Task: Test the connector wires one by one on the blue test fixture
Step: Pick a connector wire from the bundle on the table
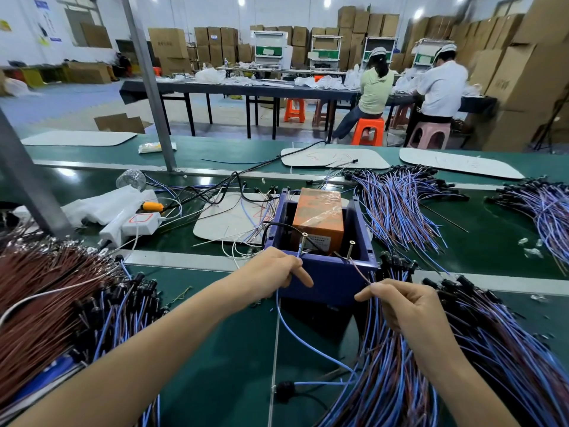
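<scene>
Open-topped blue fixture — left hand pinches blue wire, right hand pinches brown wire

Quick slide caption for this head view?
Left hand holds a blue wire at the blue test fixture while right hand pinches a brown wire.

Only one cam here, wide-angle, strapped to my head, facing forward and tilted down at the green bench. My left hand, right hand and the blue test fixture sit close up; the cardboard boxes are far off behind.
</scene>
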Available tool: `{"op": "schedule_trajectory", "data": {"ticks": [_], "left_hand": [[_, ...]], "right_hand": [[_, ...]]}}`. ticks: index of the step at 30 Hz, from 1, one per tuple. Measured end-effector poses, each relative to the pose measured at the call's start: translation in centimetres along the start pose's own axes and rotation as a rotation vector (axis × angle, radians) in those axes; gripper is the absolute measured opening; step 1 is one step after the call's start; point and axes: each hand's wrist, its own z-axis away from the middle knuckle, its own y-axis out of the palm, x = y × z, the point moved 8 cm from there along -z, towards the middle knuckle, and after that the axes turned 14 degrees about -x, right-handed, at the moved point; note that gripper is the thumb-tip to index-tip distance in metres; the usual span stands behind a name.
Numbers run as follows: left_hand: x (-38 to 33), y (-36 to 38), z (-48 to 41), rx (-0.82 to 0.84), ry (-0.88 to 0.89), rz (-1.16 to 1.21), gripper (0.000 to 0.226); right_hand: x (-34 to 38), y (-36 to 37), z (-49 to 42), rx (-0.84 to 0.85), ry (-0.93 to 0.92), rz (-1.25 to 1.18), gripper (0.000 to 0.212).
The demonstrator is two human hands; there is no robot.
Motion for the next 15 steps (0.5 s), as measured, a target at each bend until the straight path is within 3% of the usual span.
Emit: {"op": "schedule_trajectory", "data": {"ticks": [11, 15], "left_hand": [[-1.0, -1.0, -0.2, -0.125, 0.167, -0.175, 0.049], [-0.1, -2.0, 0.0, -0.269, 0.261, -0.193, 0.032]], "right_hand": [[-0.3, 0.0, -0.1, -0.001, 0.034, -0.046, 0.031], [-0.1, -1.1, -0.5, -0.076, 0.018, -0.009, 0.036]]}}
